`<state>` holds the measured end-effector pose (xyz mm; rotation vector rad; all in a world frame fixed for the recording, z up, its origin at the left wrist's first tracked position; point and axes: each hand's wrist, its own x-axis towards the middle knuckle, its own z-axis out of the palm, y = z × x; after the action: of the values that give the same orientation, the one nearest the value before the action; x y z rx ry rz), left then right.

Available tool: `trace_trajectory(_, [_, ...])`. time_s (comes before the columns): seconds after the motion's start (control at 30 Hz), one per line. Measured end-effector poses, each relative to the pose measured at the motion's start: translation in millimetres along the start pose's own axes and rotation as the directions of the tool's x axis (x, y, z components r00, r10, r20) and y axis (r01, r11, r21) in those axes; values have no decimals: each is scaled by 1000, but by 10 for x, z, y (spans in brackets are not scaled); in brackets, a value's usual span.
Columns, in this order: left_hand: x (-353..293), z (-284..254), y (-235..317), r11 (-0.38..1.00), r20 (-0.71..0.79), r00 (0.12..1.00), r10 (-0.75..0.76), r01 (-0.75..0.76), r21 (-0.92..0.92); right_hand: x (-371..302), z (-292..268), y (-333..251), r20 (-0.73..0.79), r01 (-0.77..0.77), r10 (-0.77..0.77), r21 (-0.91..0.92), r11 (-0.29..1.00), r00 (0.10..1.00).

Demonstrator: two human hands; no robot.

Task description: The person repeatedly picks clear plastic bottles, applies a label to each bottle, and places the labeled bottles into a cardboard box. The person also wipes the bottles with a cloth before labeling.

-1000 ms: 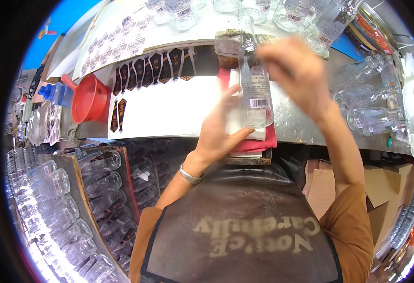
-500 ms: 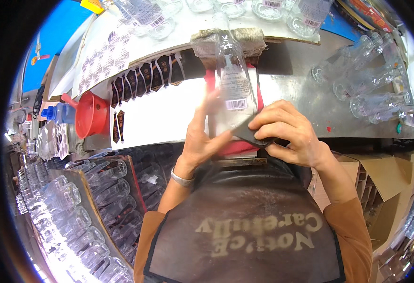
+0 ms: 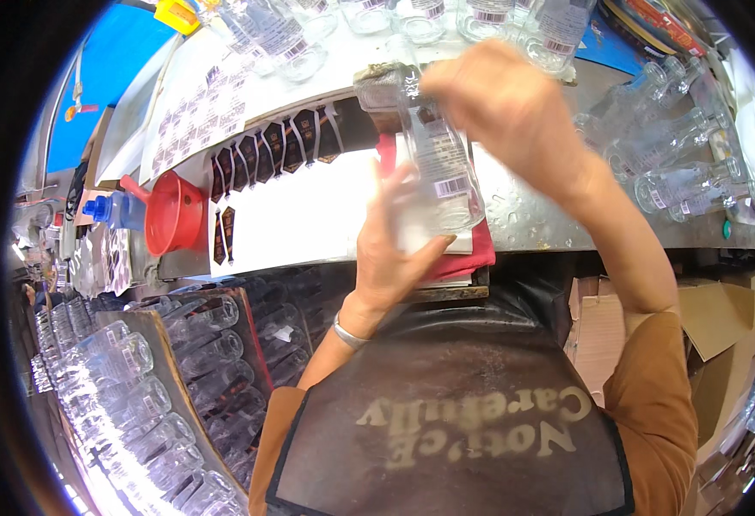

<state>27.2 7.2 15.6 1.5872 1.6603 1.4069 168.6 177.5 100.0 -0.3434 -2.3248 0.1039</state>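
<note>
A clear glass bottle [image 3: 442, 163] with printed text and a barcode label lies on the padded work spot in front of me, its neck pointing away. Beside the bottle's base is my left hand [image 3: 386, 249], thumb stretched apart from blurred fingers. Over the bottle's neck, my right hand [image 3: 515, 112] is smeared by motion with its fingers bent; whether it grips the neck or holds anything cannot be made out. Under the bottle lie a red cloth [image 3: 483, 248] and a white sheet. A folded grey cloth [image 3: 377, 84] sits by the neck.
Dark tie-shaped labels [image 3: 273, 148] line a white board at left, near a red plastic scoop [image 3: 173, 213]. Glass bottles [image 3: 691, 185] lie at right; more bottles [image 3: 416, 21] stand at the back. Crated bottles [image 3: 214, 344] fill the lower left. A cardboard box [image 3: 721, 322] stands lower right.
My right hand has moved up and away from the bottle's base to its neck; the dark flat piece at its fingers no longer shows. The bottle has tilted slightly. My left hand shifted right.
</note>
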Motion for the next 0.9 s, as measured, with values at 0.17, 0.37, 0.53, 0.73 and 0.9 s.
trace_trajectory(0.17, [-59, 26, -131, 997, 58, 998, 19, -23, 68, -167, 107, -514, 406, 46, -197, 354, 934, 892])
trace_trajectory(0.37, [-52, -54, -93, 999, 93, 995, -18, 14, 50, -232, 52, -169, 129, -6, -20, 193, 981, 991])
trace_trajectory(0.53, [96, -264, -111, 918, 182, 982, -51, 118, -379, -352, 96, -3, 117, -244, 219, 277, 930, 969])
trace_trajectory(0.73, [735, 52, -217, 527, 320, 857, -404, 504, -684, -190, 89, 456, 192, -590, 679, 688, 422, 709])
trace_trajectory(0.9, [508, 75, 65, 819, 229, 955, -191, 283, -499, -138, -86, 309, 220, -577, 584, 610, 542, 781])
